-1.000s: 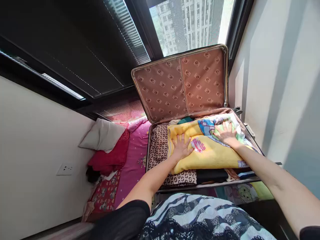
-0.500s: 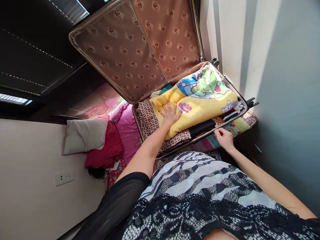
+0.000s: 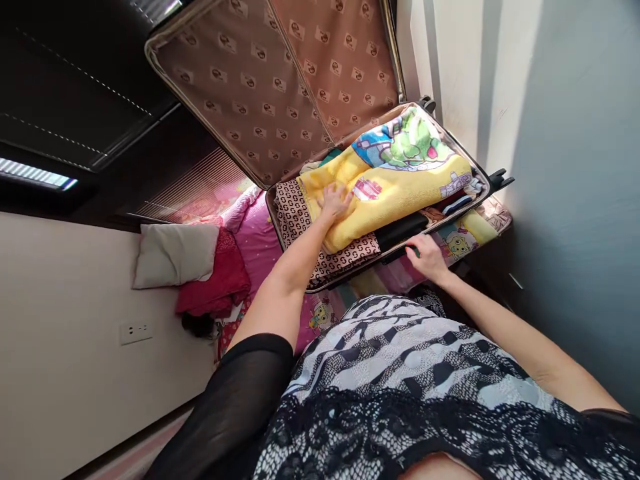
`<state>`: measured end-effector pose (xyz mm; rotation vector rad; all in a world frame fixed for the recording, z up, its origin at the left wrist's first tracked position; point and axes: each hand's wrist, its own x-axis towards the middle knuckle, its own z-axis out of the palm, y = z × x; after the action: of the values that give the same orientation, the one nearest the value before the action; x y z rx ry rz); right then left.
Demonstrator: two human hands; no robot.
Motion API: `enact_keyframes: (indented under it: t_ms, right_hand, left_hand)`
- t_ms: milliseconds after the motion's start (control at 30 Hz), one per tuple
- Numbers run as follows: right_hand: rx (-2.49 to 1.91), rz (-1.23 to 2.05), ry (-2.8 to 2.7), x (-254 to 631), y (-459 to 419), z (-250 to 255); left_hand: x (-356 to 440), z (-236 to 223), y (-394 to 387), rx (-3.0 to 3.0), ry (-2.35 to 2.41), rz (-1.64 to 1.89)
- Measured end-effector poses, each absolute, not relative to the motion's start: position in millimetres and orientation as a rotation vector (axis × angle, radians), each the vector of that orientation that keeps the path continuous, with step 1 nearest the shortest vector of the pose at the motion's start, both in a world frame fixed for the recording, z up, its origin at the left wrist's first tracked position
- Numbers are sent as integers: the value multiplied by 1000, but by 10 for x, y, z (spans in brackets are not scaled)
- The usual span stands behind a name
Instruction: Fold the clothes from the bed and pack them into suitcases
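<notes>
An open suitcase lies on a bed, its brown patterned lid standing up. A folded yellow cartoon blanket lies on top of the packed clothes. My left hand rests flat on the blanket's near left end, fingers spread. My right hand is at the suitcase's near front edge, fingers curled against the rim by a dark folded garment. What those fingers grip is hidden.
A brown-and-white patterned cloth fills the suitcase's left side. A pink bedsheet, a white pillow and a red cloth lie to the left. A wall socket sits low left. A grey wall stands close on the right.
My right hand left the top of the blanket, dropped to the suitcase's front edge, then slid left along it. The left hand stayed on the blanket. The view tilted and moved nearer.
</notes>
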<state>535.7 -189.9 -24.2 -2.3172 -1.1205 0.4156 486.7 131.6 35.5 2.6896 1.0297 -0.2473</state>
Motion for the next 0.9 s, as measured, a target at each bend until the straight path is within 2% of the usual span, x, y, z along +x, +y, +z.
enact_keyframes:
  t_ms: [100,233,300,500,733,800,900]
  right_hand:
    - [-2407,255,-1482,5628,-1919,-157]
    - [-2404,217,-1695,5714,-1986,-205]
    - [-2404,166,-1669,5661,-2054,-252]
    - [-2435,185,-1632,5579,-2172,-343]
    - [-2406,269,-1671,5703,-2205,-296]
    - [-2354,378,-1736,5790,-2125,-241]
    - [-2233,754,-1909,5915,-1851,-179]
  left_hand:
    - [4733,467,955,2775,755,12]
    - [4555,320,306,2714,-74,-259]
    - [4521,177,121,2720,-203,-374]
    - [4576,-45,168,2803,40,-388]
    - [4826,-64,349,2510,437,-359]
    - [4837,-77,373,2469,455,-353]
    - [4785,-86,371,2508,305,-415]
